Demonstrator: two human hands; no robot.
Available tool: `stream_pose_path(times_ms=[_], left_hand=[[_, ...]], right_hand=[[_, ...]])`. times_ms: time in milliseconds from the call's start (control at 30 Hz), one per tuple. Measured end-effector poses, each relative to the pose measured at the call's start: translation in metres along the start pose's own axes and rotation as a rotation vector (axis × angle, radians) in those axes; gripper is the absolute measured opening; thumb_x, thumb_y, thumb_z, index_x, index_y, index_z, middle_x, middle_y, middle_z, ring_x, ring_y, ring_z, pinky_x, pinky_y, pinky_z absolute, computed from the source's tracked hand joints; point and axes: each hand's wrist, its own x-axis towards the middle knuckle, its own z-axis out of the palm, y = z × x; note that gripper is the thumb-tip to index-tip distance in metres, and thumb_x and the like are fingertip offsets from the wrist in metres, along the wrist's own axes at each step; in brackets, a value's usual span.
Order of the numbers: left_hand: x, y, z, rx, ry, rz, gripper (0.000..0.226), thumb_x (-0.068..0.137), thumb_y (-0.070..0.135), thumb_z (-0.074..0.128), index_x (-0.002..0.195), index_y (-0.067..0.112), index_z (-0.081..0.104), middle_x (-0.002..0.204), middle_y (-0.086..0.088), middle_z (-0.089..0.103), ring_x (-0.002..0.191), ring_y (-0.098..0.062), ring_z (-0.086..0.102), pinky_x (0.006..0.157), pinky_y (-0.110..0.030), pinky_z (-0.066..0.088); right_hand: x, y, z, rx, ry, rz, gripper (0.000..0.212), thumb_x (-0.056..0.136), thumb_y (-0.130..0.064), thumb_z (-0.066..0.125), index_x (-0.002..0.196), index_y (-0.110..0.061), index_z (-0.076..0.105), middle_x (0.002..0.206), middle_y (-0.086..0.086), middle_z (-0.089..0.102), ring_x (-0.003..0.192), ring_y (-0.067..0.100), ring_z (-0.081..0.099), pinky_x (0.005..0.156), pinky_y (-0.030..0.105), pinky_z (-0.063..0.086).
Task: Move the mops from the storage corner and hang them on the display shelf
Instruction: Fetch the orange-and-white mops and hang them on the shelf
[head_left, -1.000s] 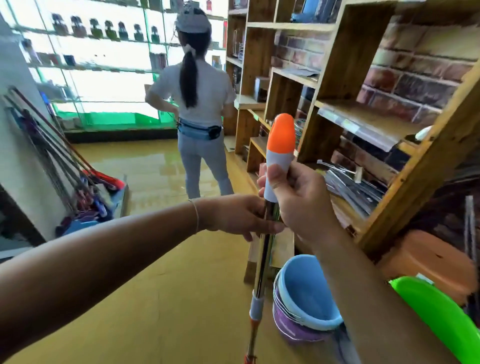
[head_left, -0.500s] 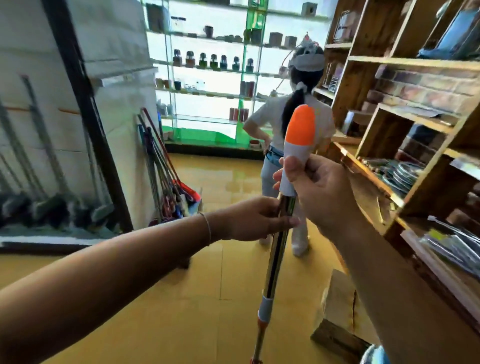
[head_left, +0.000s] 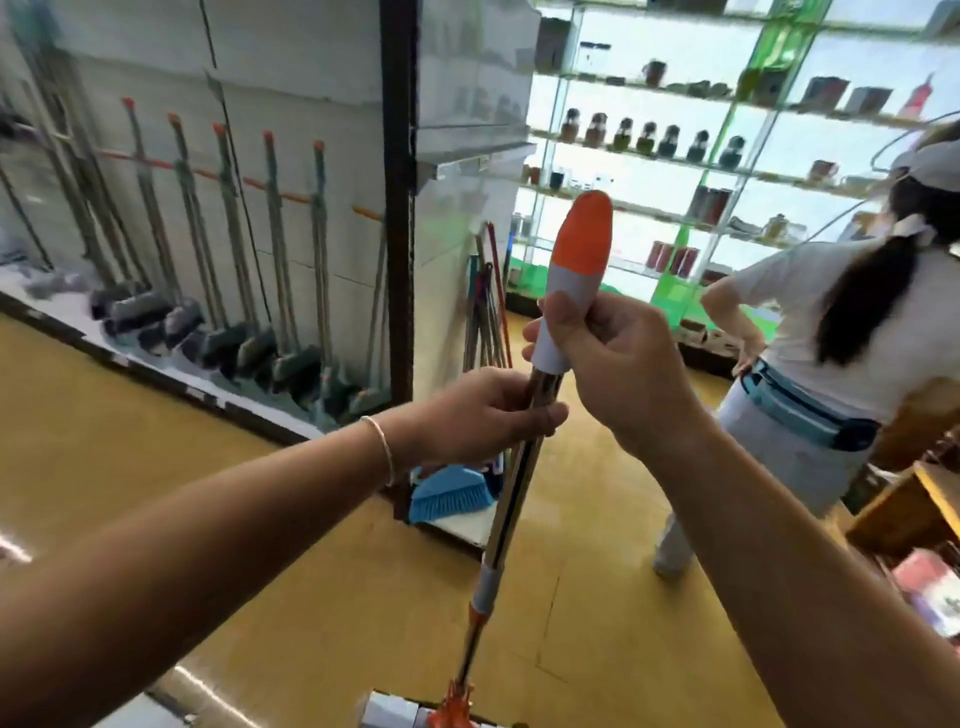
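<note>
right hand (head_left: 618, 364): wrapped round the grey-and-orange top grip of the mop (head_left: 514, 493)
left hand (head_left: 483, 413): curled round the steel pole just below
mop: near centre, almost upright, head at bottom edge
display shelf (head_left: 208, 291): far left, row of mops hanging
storage corner (head_left: 485, 312): leaning handles past the dark post, blue brush below
person (head_left: 852, 332): right, back turned
</note>
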Motion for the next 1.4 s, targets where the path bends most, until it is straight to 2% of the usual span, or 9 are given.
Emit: stream_pose_path(times_ms=[100, 200, 333, 467, 733, 1000, 1200, 1300, 1400], left_hand=[[0.014, -0.022, -0.04, 0.027, 0.115, -0.071, 0.034, 0.095, 0.039, 0.057, 0.111, 0.009, 0.065, 0.104, -0.019, 0.068, 0.1, -0.036, 0.065, 0.092, -0.053, 0.053], [0.03, -0.044, -0.084, 0.051, 0.207, -0.15, 0.043, 0.09, 0.047, 0.062, 0.109, 0.008, 0.068, 0.105, -0.019, 0.07, 0.102, -0.037, 0.065, 0.094, -0.056, 0.051], [0.049, -0.067, -0.136, 0.0, 0.259, -0.239, 0.081, 0.067, 0.073, 0.069, 0.107, 0.004, 0.066, 0.107, -0.033, 0.062, 0.1, -0.052, 0.059, 0.094, -0.068, 0.045], [0.063, -0.089, -0.173, -0.042, 0.392, -0.274, 0.058, 0.077, 0.058, 0.068, 0.105, 0.008, 0.067, 0.107, -0.027, 0.065, 0.105, -0.05, 0.059, 0.093, -0.067, 0.046], [0.08, -0.13, -0.246, 0.022, 0.544, -0.336, 0.041, 0.087, 0.046, 0.064, 0.103, 0.008, 0.066, 0.103, -0.025, 0.065, 0.1, -0.046, 0.06, 0.091, -0.063, 0.05], [0.089, -0.188, -0.338, 0.089, 0.608, -0.386, 0.029, 0.09, 0.045, 0.063, 0.102, 0.019, 0.069, 0.106, -0.019, 0.068, 0.1, -0.04, 0.065, 0.089, -0.058, 0.054], [0.092, -0.237, -0.433, 0.074, 0.627, -0.387, 0.034, 0.085, 0.051, 0.066, 0.1, 0.021, 0.07, 0.102, -0.016, 0.071, 0.097, -0.037, 0.068, 0.088, -0.058, 0.055], [0.09, -0.257, -0.477, 0.047, 0.647, -0.377, 0.05, 0.073, 0.064, 0.07, 0.097, 0.02, 0.071, 0.103, -0.019, 0.07, 0.098, -0.042, 0.066, 0.089, -0.062, 0.053], [0.083, -0.274, -0.513, 0.009, 0.681, -0.371, 0.058, 0.07, 0.063, 0.07, 0.097, 0.012, 0.07, 0.102, -0.027, 0.064, 0.089, -0.041, 0.064, 0.088, -0.064, 0.05]], right_hand=[[0.048, 0.018, 0.036, 0.051, -0.068, -0.018, 0.024, 0.097, -0.028, 0.061, 0.078, -0.016, 0.069, 0.075, 0.007, 0.072, 0.066, 0.018, 0.069, 0.066, 0.039, 0.058], [0.097, 0.033, 0.069, 0.086, -0.165, -0.032, 0.029, 0.096, -0.033, 0.062, 0.081, -0.01, 0.071, 0.077, 0.014, 0.072, 0.072, 0.032, 0.07, 0.07, 0.053, 0.059], [0.158, 0.048, 0.101, 0.142, -0.297, -0.042, 0.031, 0.096, -0.036, 0.061, 0.085, -0.009, 0.072, 0.081, 0.017, 0.072, 0.079, 0.036, 0.069, 0.076, 0.056, 0.056], [0.206, 0.058, 0.136, 0.207, -0.39, -0.059, 0.036, 0.096, -0.037, 0.061, 0.084, -0.005, 0.072, 0.083, 0.022, 0.071, 0.081, 0.04, 0.068, 0.077, 0.059, 0.054], [0.274, 0.072, 0.209, 0.264, -0.51, -0.107, 0.038, 0.093, -0.043, 0.06, 0.084, -0.007, 0.07, 0.085, 0.023, 0.07, 0.083, 0.043, 0.067, 0.074, 0.062, 0.054], [0.338, 0.078, 0.296, 0.298, -0.602, -0.1, 0.023, 0.097, -0.03, 0.059, 0.089, -0.011, 0.07, 0.088, 0.011, 0.074, 0.082, 0.023, 0.071, 0.083, 0.045, 0.059], [0.398, 0.074, 0.383, 0.313, -0.6, -0.131, 0.026, 0.096, -0.031, 0.061, 0.091, -0.007, 0.071, 0.087, 0.015, 0.073, 0.084, 0.029, 0.069, 0.083, 0.049, 0.057], [0.427, 0.071, 0.426, 0.331, -0.614, -0.139, 0.028, 0.095, -0.033, 0.061, 0.091, -0.007, 0.07, 0.088, 0.019, 0.072, 0.086, 0.035, 0.069, 0.082, 0.055, 0.056], [0.45, 0.071, 0.467, 0.344, -0.648, -0.192, 0.025, 0.095, -0.036, 0.059, 0.089, -0.013, 0.069, 0.085, 0.013, 0.072, 0.082, 0.029, 0.07, 0.078, 0.049, 0.059]])
